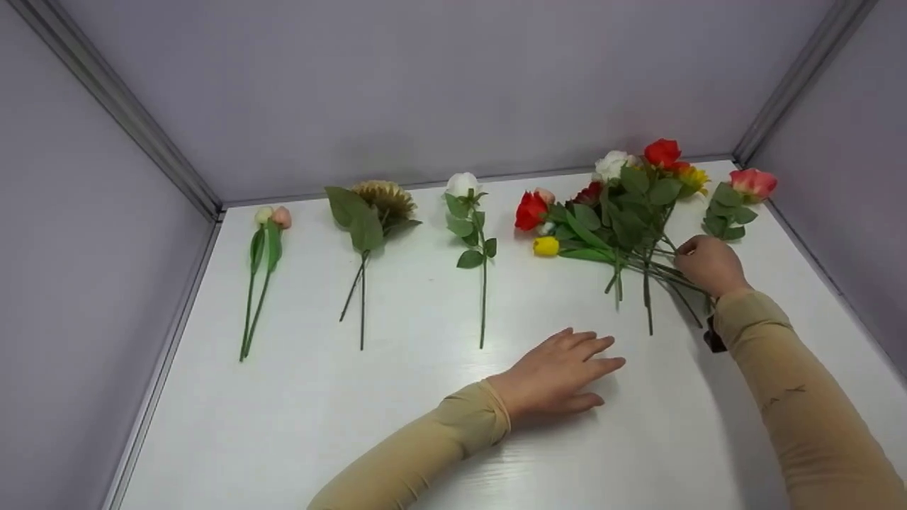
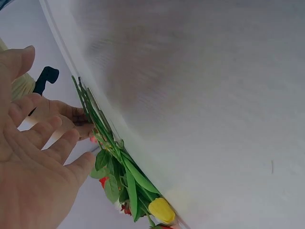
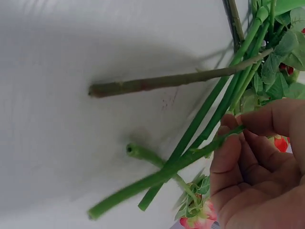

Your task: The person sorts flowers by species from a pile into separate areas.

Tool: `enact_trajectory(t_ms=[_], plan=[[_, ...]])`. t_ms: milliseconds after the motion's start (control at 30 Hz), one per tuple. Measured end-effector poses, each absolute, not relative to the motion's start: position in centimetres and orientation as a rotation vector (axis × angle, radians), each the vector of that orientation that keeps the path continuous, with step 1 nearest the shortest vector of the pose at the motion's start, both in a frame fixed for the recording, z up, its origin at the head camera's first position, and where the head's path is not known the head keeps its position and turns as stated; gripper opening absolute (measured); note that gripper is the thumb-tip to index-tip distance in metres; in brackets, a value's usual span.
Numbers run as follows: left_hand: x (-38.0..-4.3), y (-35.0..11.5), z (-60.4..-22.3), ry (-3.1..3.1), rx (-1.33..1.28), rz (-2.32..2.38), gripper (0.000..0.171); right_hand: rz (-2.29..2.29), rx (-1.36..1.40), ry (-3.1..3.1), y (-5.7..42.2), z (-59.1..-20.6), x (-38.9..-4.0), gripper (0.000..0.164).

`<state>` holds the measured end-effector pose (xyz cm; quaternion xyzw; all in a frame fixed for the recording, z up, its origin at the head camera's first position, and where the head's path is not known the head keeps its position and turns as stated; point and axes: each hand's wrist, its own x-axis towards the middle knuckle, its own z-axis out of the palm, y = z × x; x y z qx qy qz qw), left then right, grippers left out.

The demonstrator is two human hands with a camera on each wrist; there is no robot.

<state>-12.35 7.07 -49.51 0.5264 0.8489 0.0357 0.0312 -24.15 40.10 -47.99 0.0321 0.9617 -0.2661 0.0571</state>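
Observation:
On the right of the white table lies a loose bunch of artificial flowers [image 1: 631, 219], with red, white and yellow heads and crossing stems. My right hand [image 1: 711, 265] is at the bunch's stems. In the right wrist view, its thumb and fingers pinch one green flower stem [image 3: 157, 179]; which head it carries is hidden among the leaves. A yellow tulip [image 1: 546, 246] lies at the bunch's left edge. My left hand [image 1: 556, 375] hovers over the table's front middle, palm down, fingers spread, holding nothing.
Left of the bunch lie a white rose [image 1: 463, 185], a brownish flower with large leaves [image 1: 386, 202] and two tulips [image 1: 269, 218] side by side. A pink rose [image 1: 755, 184] lies at the far right. Grey panels [image 1: 453, 85] wall the table's back and sides.

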Motion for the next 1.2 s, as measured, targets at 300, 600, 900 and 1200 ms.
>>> enact_trajectory(t_ms=[300,600,900,1200], plan=[[-12.3,7.2,-49.5,2.604,1.653,0.125,0.065,-0.785,0.197,2.971,39.5,-47.9,-25.1,0.045],[-12.3,7.7,-49.4,2.601,1.674,0.11,0.064,-0.78,0.18,3.045,39.0,-48.0,-25.8,0.036],[-12.8,7.0,-49.5,2.635,1.619,0.173,0.062,-0.888,0.087,3.204,39.4,-45.5,-25.3,0.034],[-13.4,6.1,-48.9,2.682,1.346,0.547,0.05,-1.365,0.17,2.865,36.7,-43.5,-24.9,0.049]])
